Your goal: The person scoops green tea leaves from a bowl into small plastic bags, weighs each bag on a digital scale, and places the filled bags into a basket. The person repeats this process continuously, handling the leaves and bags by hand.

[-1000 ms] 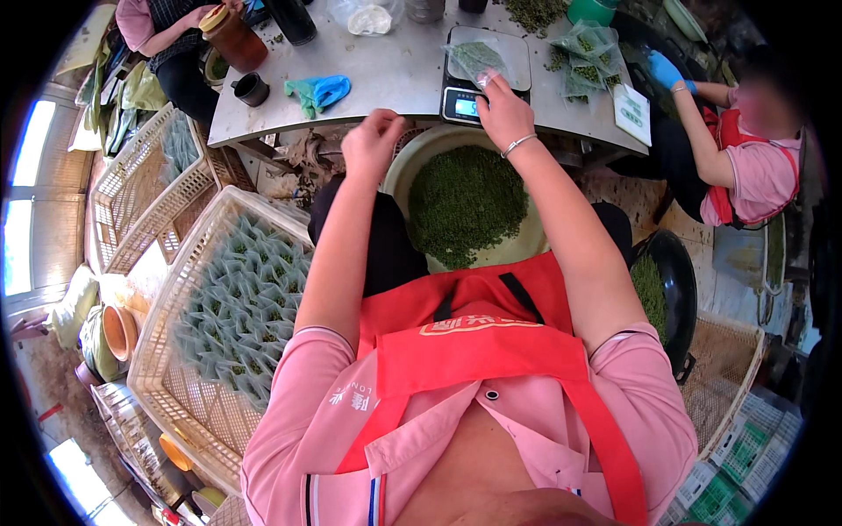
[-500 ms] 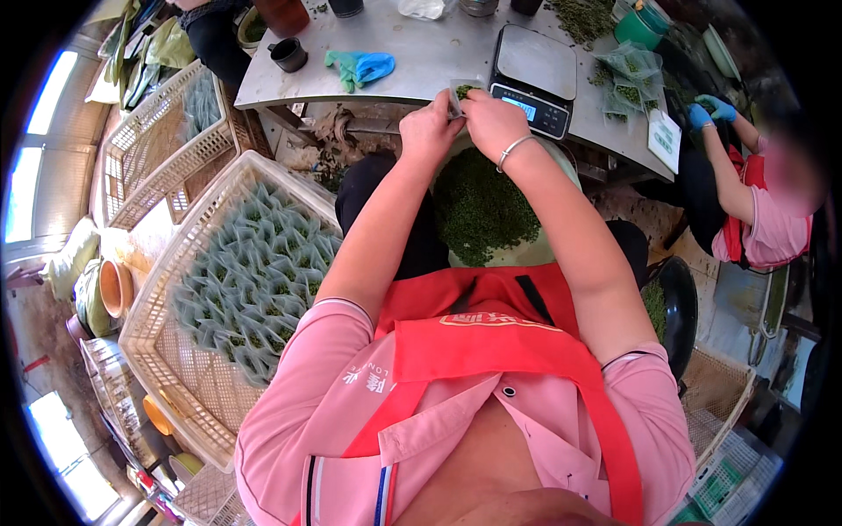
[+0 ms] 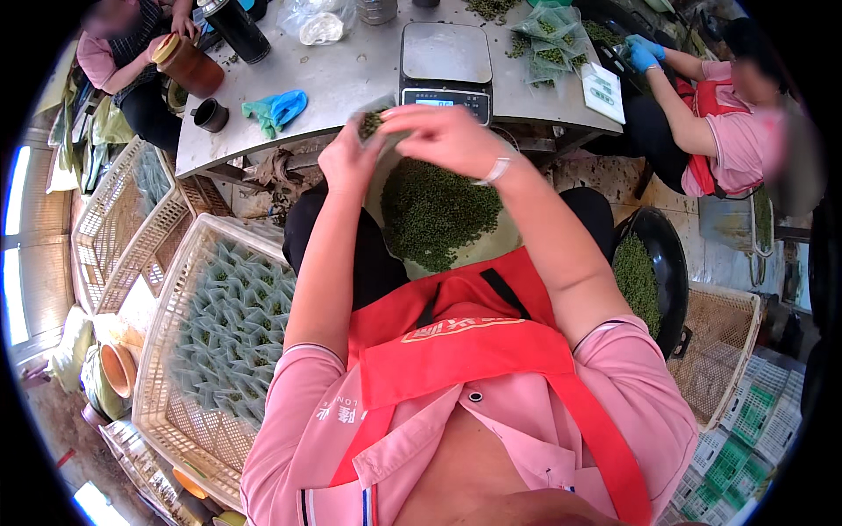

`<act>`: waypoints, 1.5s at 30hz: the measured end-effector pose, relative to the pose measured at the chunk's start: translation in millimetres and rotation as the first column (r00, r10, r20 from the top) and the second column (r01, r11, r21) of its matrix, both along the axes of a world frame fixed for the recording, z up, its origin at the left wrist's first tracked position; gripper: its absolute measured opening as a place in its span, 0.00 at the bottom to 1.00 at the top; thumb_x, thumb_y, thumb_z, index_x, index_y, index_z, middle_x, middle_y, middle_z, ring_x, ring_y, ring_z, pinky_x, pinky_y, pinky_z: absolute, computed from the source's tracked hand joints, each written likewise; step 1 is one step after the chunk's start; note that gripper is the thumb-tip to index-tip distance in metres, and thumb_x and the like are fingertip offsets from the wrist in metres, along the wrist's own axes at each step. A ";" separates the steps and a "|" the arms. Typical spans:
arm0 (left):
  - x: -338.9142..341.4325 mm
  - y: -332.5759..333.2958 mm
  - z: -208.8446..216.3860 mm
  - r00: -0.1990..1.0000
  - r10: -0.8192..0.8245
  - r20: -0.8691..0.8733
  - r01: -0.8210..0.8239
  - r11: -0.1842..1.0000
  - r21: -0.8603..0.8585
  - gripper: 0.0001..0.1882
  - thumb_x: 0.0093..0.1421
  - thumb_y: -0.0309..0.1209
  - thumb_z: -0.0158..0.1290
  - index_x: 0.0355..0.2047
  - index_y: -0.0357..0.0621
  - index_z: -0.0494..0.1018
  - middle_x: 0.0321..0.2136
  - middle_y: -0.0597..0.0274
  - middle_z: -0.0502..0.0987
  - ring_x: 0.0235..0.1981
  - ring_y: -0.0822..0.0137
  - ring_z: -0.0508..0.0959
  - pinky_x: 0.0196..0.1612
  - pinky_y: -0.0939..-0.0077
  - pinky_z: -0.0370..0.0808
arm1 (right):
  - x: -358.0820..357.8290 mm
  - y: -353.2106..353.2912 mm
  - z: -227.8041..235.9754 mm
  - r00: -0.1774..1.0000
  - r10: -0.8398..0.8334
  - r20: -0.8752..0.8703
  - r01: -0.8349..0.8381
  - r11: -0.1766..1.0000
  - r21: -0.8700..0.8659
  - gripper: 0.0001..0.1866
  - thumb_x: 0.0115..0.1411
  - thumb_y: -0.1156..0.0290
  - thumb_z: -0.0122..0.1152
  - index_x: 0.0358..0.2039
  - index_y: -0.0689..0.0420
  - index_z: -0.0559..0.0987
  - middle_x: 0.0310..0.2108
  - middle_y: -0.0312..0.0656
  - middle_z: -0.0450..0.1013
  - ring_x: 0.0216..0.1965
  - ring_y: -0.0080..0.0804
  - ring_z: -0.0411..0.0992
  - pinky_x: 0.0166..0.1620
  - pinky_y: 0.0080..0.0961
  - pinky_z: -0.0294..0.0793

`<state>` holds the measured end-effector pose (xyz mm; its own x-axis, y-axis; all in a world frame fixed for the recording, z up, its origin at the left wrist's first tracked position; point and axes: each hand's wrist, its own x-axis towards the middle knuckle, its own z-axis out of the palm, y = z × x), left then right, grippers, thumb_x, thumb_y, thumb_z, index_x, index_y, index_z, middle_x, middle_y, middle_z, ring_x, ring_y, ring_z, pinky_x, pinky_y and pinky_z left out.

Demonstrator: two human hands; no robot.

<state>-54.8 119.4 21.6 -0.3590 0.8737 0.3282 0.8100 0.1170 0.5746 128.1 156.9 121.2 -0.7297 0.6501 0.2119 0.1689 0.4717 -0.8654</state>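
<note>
The small translucent bag (image 3: 372,124) is located at the near edge of the table (image 3: 351,74), held up off the surface; green pieces show inside it, so filling of this unit is at least begun. The left hand (image 3: 347,163) grasps the bag between thumb and fingers. The right hand (image 3: 443,140) reaches across to the bag with its fingers extended; from where I stand, blur prevents me from telling whether its fingertips grip the bag or only lie beside it. The bag is clear of the scale (image 3: 445,53), which stands near the table's front edge with its display lit. Directly below, the pale basin (image 3: 503,231) contains a broad heap of loose green pieces (image 3: 438,210); this stock is not yet bagged, and a considerable portion appears to remain. To the left, the large crate (image 3: 213,437) holds closely packed rows of filled bags (image 3: 232,329), which I judge to be the completed output. Further filled bags (image 3: 553,44) lie piled on the table to the right of the scale. Beyond the right knee, the black pan (image 3: 672,272) holds more green material, apparently also unbagged. Overall, I judge the work well advanced but unfinished.
</note>
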 end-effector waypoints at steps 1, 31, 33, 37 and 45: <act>-0.3 1.7 0.4 0.993 0.030 0.115 -0.032 0.999 0.010 0.25 0.49 0.47 0.57 0.47 0.56 0.71 0.32 0.58 0.79 0.32 0.57 0.79 0.37 0.67 0.74 | 18.9 5.0 -4.9 0.973 -0.094 -0.209 0.054 0.981 -0.188 0.12 0.51 0.73 0.59 0.39 0.53 0.80 0.41 0.39 0.75 0.26 0.19 0.72 0.34 0.17 0.72; -147.3 -510.3 118.3 0.351 0.880 -0.320 -0.936 0.337 -0.101 0.31 0.63 0.55 0.28 0.46 0.45 0.69 0.27 0.50 0.79 0.33 0.46 0.78 0.37 0.54 0.71 | 36.8 -36.1 -117.9 0.973 -0.230 -0.016 0.220 0.910 0.351 0.13 0.57 0.75 0.52 0.43 0.60 0.76 0.43 0.47 0.73 0.46 0.39 0.72 0.49 0.30 0.69; -155.5 -570.4 110.3 0.185 0.863 -0.469 -0.970 0.084 -0.228 0.31 0.62 0.54 0.27 0.48 0.46 0.68 0.34 0.46 0.77 0.38 0.44 0.76 0.42 0.53 0.70 | 30.2 -64.1 -158.3 0.961 -0.018 0.275 -0.026 0.988 0.155 0.15 0.57 0.73 0.55 0.45 0.60 0.75 0.43 0.48 0.74 0.46 0.38 0.72 0.49 0.29 0.70; -186.1 -616.4 62.8 0.309 0.883 -0.352 -0.754 0.003 -0.656 0.28 0.58 0.49 0.33 0.48 0.43 0.70 0.47 0.42 0.71 0.49 0.47 0.72 0.52 0.56 0.66 | 24.0 -102.7 -246.5 0.727 0.238 0.644 -0.328 0.944 0.022 0.17 0.54 0.71 0.55 0.46 0.56 0.75 0.44 0.50 0.73 0.45 0.44 0.72 0.49 0.34 0.70; -167.8 -554.8 17.6 0.721 0.638 -0.270 -0.514 0.231 -0.826 0.22 0.55 0.39 0.41 0.46 0.39 0.70 0.44 0.42 0.73 0.46 0.46 0.73 0.49 0.57 0.68 | 51.7 -122.7 -295.2 0.386 0.336 0.859 -0.463 0.876 -0.134 0.22 0.53 0.59 0.53 0.47 0.54 0.74 0.46 0.54 0.71 0.48 0.50 0.69 0.51 0.40 0.67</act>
<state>-222.5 -435.4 39.3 -0.8607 0.2140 -0.4620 0.2567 0.9660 -0.0309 179.8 34.2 -174.0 -0.7522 0.2511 -0.6093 0.5368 0.7698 -0.3455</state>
